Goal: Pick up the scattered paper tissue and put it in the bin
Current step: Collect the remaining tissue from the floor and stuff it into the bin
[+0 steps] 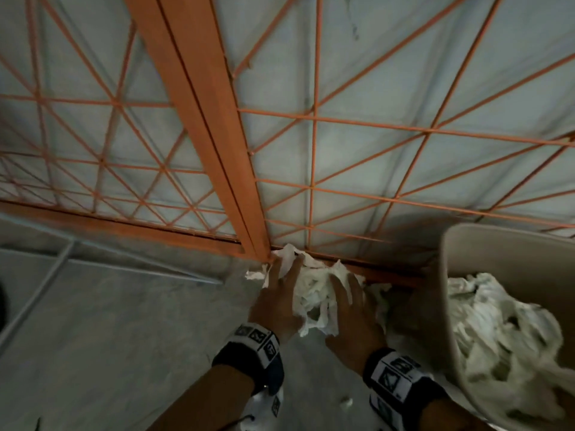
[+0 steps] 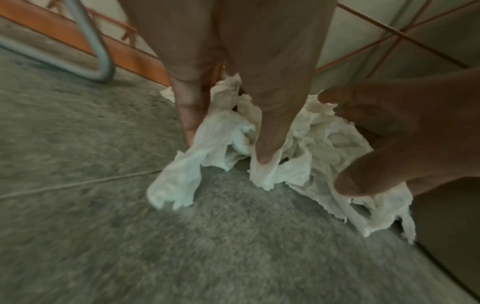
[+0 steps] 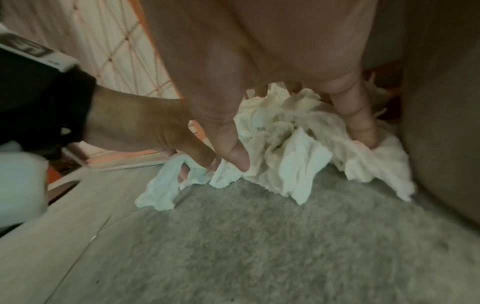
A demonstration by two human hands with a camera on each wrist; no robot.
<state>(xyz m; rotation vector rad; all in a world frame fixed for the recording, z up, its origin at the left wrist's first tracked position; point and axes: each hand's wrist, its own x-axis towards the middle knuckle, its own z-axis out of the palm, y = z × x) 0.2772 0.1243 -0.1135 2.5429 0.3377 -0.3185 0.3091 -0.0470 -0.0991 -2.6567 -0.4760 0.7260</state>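
Both of our hands are down on one crumpled heap of white paper tissue [image 1: 314,293], and each grips it: our left hand [image 1: 280,301] has its fingers [image 2: 270,131] pressed into the left side of the heap with strands caught between them, while our right hand [image 1: 353,318] curls its thumb and little finger [image 3: 363,125] into the right side. We see the tissue bunched between the two hands, its torn ends trailing out beneath the fingertips onto the grey floor [image 1: 109,321]. The heap lies at the floor's far edge, right against the foot of the orange metal grille [image 1: 199,98], just where its thick upright meets the bottom rail. Just to the right of our right hand stands the beige bin [image 1: 497,253], its wall close beside the heap, and more crumpled tissue [image 1: 497,331] already lies inside it. One small white scrap [image 1: 345,402] rests on the floor near our right wrist.
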